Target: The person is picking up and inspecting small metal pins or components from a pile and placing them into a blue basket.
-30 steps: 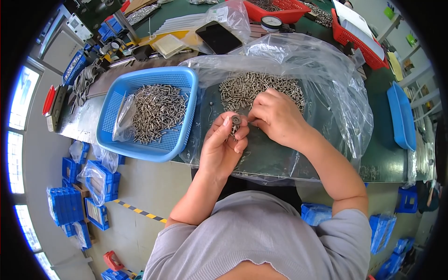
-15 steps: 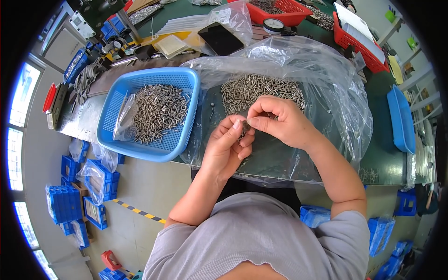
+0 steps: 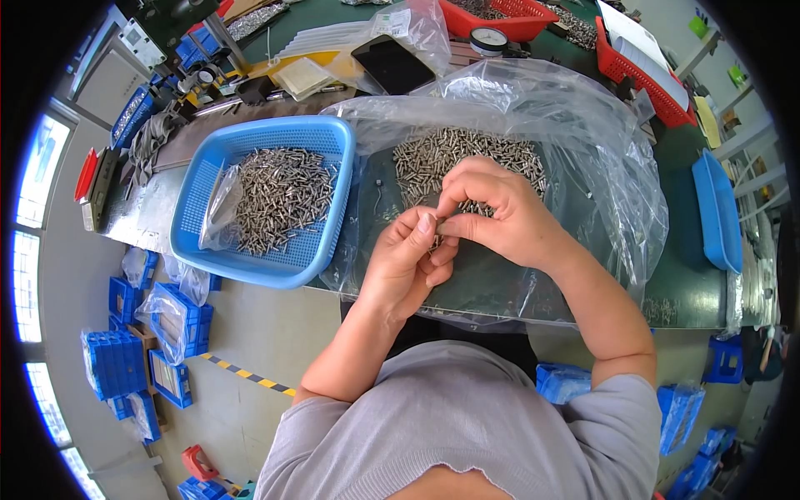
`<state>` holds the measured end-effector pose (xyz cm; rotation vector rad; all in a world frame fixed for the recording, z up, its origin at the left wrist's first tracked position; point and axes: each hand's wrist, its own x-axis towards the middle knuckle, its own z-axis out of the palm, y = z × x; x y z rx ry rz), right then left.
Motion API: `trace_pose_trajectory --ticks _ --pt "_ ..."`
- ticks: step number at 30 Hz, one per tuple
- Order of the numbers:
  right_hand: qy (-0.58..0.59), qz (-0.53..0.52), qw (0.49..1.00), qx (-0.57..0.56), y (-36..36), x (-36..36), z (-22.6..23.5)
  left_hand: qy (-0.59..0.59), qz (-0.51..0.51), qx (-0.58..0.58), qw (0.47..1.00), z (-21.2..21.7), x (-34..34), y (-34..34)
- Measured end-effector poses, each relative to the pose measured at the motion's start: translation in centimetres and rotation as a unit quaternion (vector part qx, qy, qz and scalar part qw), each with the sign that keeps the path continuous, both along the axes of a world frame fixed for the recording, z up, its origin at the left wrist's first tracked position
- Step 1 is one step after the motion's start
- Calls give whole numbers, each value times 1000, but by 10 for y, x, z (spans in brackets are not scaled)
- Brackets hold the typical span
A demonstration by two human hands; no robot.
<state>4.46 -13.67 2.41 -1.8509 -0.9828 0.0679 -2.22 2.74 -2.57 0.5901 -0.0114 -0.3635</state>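
My left hand (image 3: 407,260) and my right hand (image 3: 497,215) meet fingertip to fingertip above a clear plastic sheet (image 3: 583,142) on the green table. Together they pinch a small metal pin, mostly hidden by the fingers. Just beyond them lies a loose pile of small metal pins (image 3: 450,158) on the plastic. To the left stands a blue mesh basket (image 3: 200,192) holding several more metal pins (image 3: 283,196) and a small clear bag (image 3: 218,208).
Red trays (image 3: 650,75) and a round gauge (image 3: 488,38) stand at the table's back, with a dark phone (image 3: 392,63) near them. A blue tray (image 3: 717,212) sits at the right edge. Blue bins (image 3: 117,367) lie on the floor at left.
Both hands have stayed together over the plastic, the fingers shifting slightly around the small pin. The head view has drifted a little.
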Motion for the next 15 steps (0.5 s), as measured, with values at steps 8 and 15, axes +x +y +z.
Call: trace_pose_trajectory --ticks 8,15 --pt "58 -25 998 25 2 -2 -1 -3 62 -54 997 -10 1 3" --pt "288 -13 953 -99 5 -2 -2 4 46 -309 950 -5 -3 6"
